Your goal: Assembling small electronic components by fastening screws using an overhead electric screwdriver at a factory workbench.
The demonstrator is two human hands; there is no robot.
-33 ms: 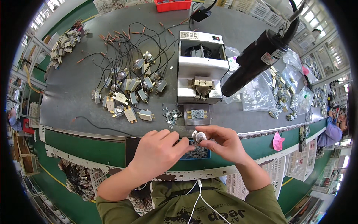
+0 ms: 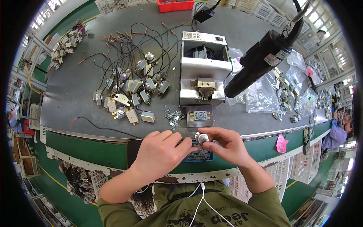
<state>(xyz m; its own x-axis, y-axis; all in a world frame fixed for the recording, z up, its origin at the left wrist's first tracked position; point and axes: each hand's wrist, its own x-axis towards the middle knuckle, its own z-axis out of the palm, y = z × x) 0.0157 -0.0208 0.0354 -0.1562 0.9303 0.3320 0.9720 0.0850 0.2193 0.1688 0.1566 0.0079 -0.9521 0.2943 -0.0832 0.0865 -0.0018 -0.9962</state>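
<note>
Silver and round, a metal part (image 2: 203,138) is pinched in the right hand (image 2: 228,148), near a blue plastic tray (image 2: 196,161). The left hand (image 2: 160,153) curls close by; I cannot tell what it holds. Farther off lie small shiny screws (image 2: 174,118), then a boxy white machine (image 2: 206,66).

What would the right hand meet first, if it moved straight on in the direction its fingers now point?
With the round metal part leading in its grip, the right hand would probably meet the left hand first, close on its left; the depth between them is unclear.
</note>
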